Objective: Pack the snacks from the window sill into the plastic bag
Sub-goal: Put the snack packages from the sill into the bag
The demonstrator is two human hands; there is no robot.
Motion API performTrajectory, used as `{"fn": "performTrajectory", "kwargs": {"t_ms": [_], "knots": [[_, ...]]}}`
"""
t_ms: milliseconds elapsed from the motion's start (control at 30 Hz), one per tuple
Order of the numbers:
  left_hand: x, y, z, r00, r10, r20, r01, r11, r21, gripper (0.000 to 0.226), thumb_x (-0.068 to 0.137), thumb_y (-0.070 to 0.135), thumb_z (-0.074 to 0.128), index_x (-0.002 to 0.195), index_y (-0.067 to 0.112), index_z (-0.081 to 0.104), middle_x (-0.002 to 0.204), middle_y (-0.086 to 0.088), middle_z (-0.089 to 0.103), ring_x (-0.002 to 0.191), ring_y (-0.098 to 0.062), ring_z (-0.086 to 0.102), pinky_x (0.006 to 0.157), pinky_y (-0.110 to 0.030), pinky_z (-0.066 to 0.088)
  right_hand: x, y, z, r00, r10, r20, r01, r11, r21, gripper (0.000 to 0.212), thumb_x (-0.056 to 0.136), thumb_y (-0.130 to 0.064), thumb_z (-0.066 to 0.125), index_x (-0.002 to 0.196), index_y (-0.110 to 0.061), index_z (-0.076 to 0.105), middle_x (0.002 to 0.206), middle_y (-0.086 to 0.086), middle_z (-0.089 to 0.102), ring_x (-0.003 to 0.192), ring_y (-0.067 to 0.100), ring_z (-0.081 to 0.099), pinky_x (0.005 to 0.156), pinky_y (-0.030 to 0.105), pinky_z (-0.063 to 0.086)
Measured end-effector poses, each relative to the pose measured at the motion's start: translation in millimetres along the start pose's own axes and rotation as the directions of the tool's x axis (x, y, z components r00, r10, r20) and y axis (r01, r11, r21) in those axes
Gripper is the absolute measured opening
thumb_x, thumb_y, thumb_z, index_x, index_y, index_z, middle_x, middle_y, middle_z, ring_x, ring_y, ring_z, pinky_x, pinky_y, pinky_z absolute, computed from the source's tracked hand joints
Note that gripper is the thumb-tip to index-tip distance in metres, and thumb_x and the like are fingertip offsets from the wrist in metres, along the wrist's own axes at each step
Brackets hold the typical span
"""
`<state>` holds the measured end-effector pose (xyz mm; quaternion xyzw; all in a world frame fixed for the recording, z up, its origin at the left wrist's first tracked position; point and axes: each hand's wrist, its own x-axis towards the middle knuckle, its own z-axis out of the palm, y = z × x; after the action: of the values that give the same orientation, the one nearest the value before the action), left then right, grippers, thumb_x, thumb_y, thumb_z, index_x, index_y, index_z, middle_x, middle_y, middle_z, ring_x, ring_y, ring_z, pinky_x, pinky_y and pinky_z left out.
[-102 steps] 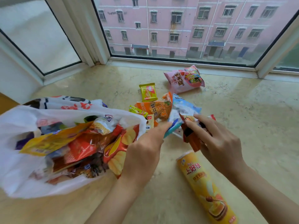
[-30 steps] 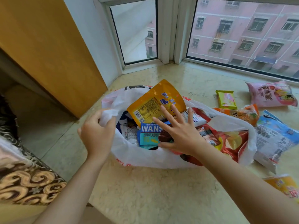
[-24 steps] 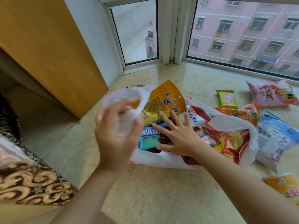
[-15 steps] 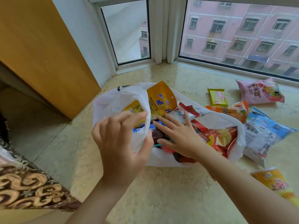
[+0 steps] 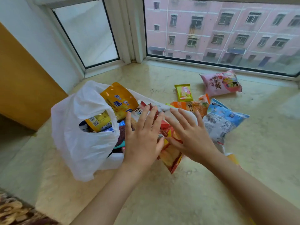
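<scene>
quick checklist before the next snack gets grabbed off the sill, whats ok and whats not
1. Both hands free: ok. The left hand and right hand lie flat with straight fingers on the snacks in the bag, gripping nothing.
2. Plastic bag mouth open: ok, though its near flap sags over part of the opening.
3. Contents settled: not ok. The yellow pouch sticks up out of the bag and the red chip bag pokes out at the near side.
4. Snacks left to pack: ok. The pink bag, green packet, orange packet and blue bag lie in plain view on the sill.
5. Room left in the bag: cannot tell.
</scene>
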<state>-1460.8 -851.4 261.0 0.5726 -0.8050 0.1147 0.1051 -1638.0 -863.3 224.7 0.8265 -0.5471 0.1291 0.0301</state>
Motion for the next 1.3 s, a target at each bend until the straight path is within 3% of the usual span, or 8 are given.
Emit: {"fn": "performTrajectory", "kwargs": {"t_ms": [233,400,600,733,900,1067,1167,1300], "knots": [[32,66,18,0.995,0.093,0.044,-0.091,0.994,-0.058,0.07,0.08,0.047,0.06,0.141,0.019,0.043,0.146,-0.003,0.045,0.139,-0.021,0.036,0.11,-0.052,0.02,-47,71,-12,0.992,0.124,0.01,-0.124,0.992,-0.012,0.059,0.087,-0.052,0.042,0.138,-0.022,0.047,0.151,0.007,0.038,0.138,0.027,0.035,0.107,0.06,0.027],[56,118,35,0.984,0.136,0.112,-0.123,0.985,-0.122,0.077,0.07,0.049,0.072,0.137,0.017,0.05,0.14,-0.004,0.053,0.133,-0.022,0.045,0.11,-0.048,0.025,-75,114,-10,0.981,0.193,0.032,-0.193,0.981,-0.021,0.059,0.089,-0.056,0.04,0.137,-0.022,0.048,0.148,0.009,0.042,0.135,0.029,0.04,0.105,0.058,0.033],[86,166,63,0.94,0.151,0.306,-0.091,0.975,-0.202,0.078,0.092,0.051,0.048,0.153,0.02,0.011,0.16,-0.002,0.014,0.148,-0.018,0.005,0.118,-0.038,0.0,-95,156,7,0.958,0.249,0.145,-0.242,0.968,-0.066,0.065,0.087,-0.058,0.034,0.136,-0.018,0.051,0.151,0.013,0.036,0.135,0.033,0.04,0.102,0.061,0.036],[105,182,97,0.865,0.023,0.501,0.144,0.945,-0.292,0.086,0.09,0.061,0.047,0.153,0.019,0.007,0.16,-0.005,0.013,0.147,-0.023,0.01,0.119,-0.04,0.014,-97,175,24,0.941,0.296,0.164,-0.289,0.955,-0.064,0.065,0.083,-0.057,0.037,0.133,-0.018,0.051,0.15,0.015,0.037,0.134,0.035,0.04,0.1,0.061,0.036],[123,186,123,0.76,-0.077,0.646,0.481,0.735,-0.478,0.11,0.07,0.064,0.07,0.153,0.025,0.008,0.157,-0.003,0.021,0.143,-0.022,0.021,0.113,-0.044,0.029,-93,190,44,0.934,0.318,0.161,-0.311,0.948,-0.064,0.07,0.08,-0.063,0.035,0.134,-0.02,0.049,0.15,0.017,0.035,0.134,0.038,0.038,0.099,0.061,0.036],[128,198,131,0.771,-0.139,0.621,0.523,0.695,-0.493,0.118,0.059,0.06,0.081,0.151,0.025,0.015,0.148,-0.002,0.026,0.137,-0.019,0.03,0.106,-0.039,0.036,-88,202,53,0.93,0.333,0.159,-0.339,0.941,0.016,0.066,0.08,-0.057,0.039,0.136,-0.023,0.048,0.149,0.014,0.038,0.133,0.037,0.04,0.102,0.056,0.03],[131,202,132,0.737,-0.157,0.657,0.556,0.692,-0.459,0.12,0.055,0.063,0.081,0.149,0.027,0.016,0.145,0.0,0.028,0.13,-0.018,0.041,0.1,-0.043,0.044,-79,214,49,0.934,0.34,0.109,-0.347,0.936,0.052,0.058,0.083,-0.043,0.037,0.134,-0.019,0.052,0.145,0.014,0.043,0.128,0.035,0.046,0.1,0.054,0.038],[135,202,131,0.653,-0.154,0.742,0.617,0.676,-0.403,0.096,0.049,0.067,0.08,0.13,0.033,0.042,0.12,0.007,0.061,0.11,-0.019,0.059,0.089,-0.042,0.051,-34,222,44,0.958,0.285,0.031,-0.286,0.953,0.102,0.05,0.089,-0.034,0.033,0.131,-0.016,0.055,0.138,0.016,0.05,0.125,0.036,0.049,0.098,0.054,0.041]]}}
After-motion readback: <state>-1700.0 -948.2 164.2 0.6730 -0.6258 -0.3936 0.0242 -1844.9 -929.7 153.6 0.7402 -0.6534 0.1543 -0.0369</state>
